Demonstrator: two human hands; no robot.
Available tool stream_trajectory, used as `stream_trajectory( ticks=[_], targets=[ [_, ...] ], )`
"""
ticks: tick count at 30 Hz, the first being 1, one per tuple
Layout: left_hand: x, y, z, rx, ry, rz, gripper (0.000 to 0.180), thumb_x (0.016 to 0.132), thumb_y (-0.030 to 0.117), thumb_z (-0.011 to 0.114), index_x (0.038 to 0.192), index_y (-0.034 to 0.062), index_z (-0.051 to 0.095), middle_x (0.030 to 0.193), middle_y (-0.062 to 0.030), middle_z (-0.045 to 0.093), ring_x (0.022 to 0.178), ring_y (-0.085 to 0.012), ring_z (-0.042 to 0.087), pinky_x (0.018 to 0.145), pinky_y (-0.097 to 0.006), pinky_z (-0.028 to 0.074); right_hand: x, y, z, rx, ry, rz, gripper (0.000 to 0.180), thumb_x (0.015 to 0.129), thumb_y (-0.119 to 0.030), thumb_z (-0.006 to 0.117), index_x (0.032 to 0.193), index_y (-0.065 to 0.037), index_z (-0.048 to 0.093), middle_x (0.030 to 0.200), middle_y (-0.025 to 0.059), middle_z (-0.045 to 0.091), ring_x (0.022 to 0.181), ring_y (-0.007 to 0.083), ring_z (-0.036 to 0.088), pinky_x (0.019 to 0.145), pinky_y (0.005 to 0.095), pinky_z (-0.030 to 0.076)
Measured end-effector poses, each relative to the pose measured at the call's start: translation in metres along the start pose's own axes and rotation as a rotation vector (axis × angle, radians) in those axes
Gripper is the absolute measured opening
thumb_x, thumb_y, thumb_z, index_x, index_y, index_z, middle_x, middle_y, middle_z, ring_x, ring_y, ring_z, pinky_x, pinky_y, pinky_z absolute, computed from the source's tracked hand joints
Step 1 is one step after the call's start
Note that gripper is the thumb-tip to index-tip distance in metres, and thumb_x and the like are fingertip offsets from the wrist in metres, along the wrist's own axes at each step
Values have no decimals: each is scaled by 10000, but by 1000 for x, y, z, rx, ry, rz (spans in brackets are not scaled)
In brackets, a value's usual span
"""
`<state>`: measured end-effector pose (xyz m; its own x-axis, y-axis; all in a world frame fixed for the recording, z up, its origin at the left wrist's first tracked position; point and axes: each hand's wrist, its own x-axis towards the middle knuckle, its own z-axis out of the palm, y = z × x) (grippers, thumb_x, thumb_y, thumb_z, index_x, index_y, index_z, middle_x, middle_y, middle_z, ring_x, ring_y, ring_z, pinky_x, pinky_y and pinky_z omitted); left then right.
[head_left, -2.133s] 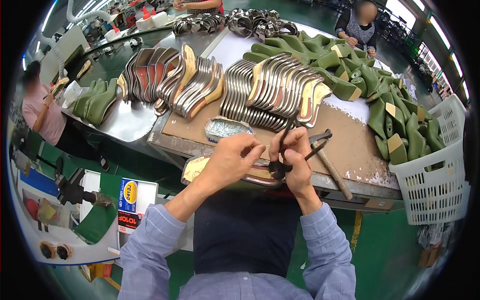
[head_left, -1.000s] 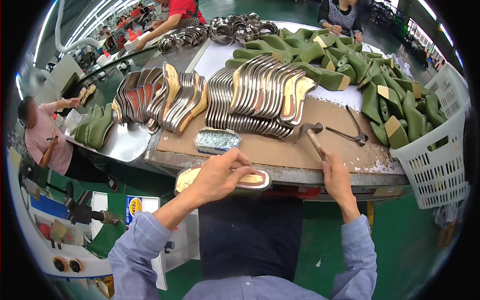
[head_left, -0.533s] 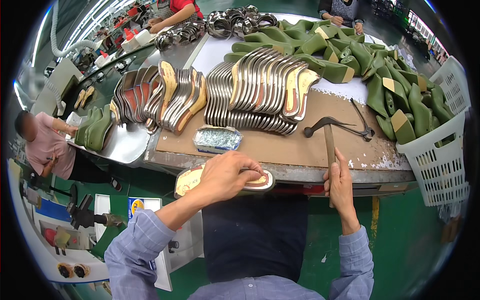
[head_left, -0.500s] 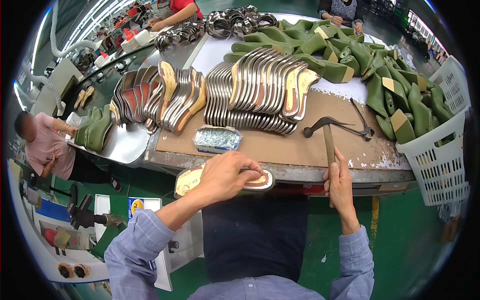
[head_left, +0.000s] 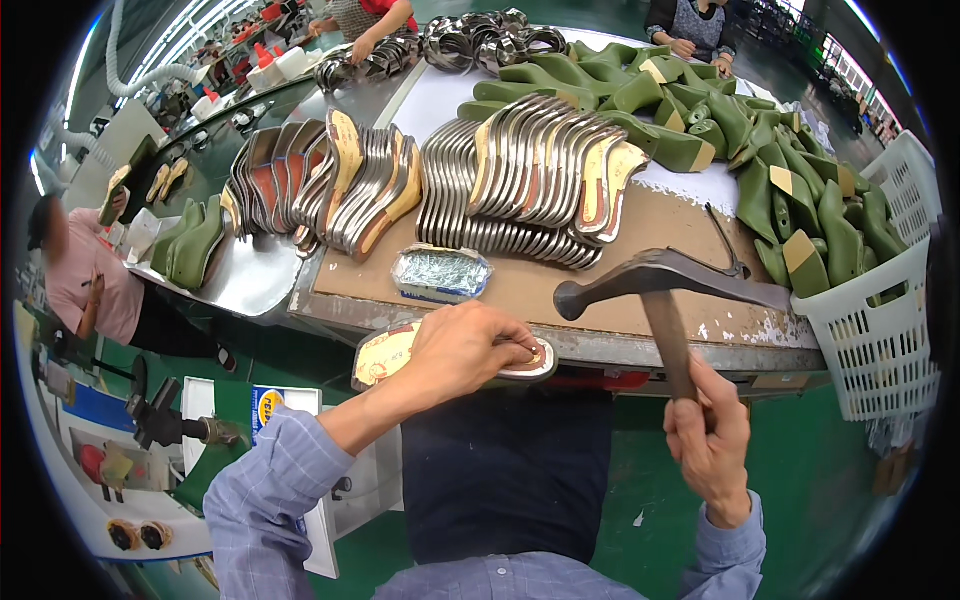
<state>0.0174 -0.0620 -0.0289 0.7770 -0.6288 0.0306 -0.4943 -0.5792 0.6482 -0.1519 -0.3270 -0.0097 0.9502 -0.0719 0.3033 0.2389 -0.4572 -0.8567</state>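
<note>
At three o'clock, a cobbler's hammer (head_left: pixel 656 283) is showing dull metal and plain wood; at two o'clock, shoe lasts (head_left: pixel 732 118) are looking smooth and plastic.

wd-hndl hammer (head_left: pixel 667 335), dk metal head up, cream sole (head_left: pixel 385 357), flat, by bench (head_left: pixel 350 280) edge

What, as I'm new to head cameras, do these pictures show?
No machine here: someone works bare-handed, and every picture comes from one fisheye camera on their head, looking down, so straight edges bend. The right hand grips a hammer. The left hand lies on a cream sole-shaped piece by the near edge of the table; what it pinches, if anything, is unclear. On the table are small metal pieces, metal-edged soles and green shoe forms.
</note>
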Motion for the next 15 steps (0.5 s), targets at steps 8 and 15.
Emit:
stream_trajectory(
  ticks=[8,15],
  targets=[
    [5,15,-8,73,-110,-118,228,836,317,748,959,126,767,929,-77,734,927,-309,672,785,-408,507,21,-29,5,-148,-197,6,441,919,5,671,1349,-18,579,1098,182,724,822,231,711,751,329,554],
    [-16,-9,-24,433,-90,133,642,774,528,779,1248,112,660,1181,-157,672,1193,-340,580,958,-475,457,-23,-2,-3,195,99,100,530,997,-23,568,1479,-37,348,728,17,541,570,47,464,511,210,362]
  ],
)
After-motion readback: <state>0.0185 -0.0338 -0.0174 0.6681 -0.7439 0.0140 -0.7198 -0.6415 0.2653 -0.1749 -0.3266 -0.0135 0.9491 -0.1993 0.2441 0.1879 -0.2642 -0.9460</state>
